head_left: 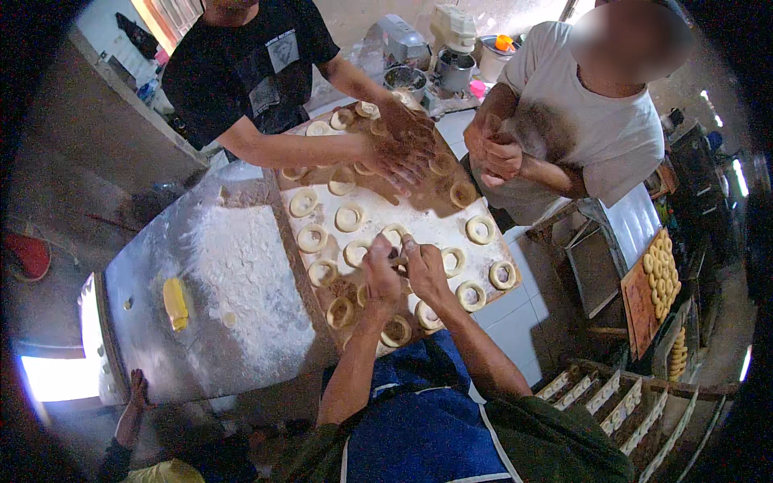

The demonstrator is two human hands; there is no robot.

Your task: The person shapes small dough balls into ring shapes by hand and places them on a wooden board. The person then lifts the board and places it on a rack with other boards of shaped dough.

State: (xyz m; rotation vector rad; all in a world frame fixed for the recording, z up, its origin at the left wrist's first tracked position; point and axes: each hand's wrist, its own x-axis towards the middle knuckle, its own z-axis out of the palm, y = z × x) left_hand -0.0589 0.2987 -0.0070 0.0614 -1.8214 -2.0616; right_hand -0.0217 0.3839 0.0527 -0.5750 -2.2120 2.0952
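Note:
My left hand (382,276) and my right hand (426,270) come together above a floured wooden board (411,211), fingers curled in toward each other. Whatever lies between them is hidden by the fingers. Just beyond the fingertips is a pale dough ring (394,234). Another dough ring (356,254) lies left of my left hand, and a third dough ring (453,262) is right of my right hand. Several more rings are spread over the board, some in shadow.
Across the board, a person in black (250,76) reaches both hands over it. A person in a pale shirt (592,113) stands far right, hands together. Left is a metal table (153,266) with flour and a yellow block (175,303). Dough rings fill a tray (638,314) at right.

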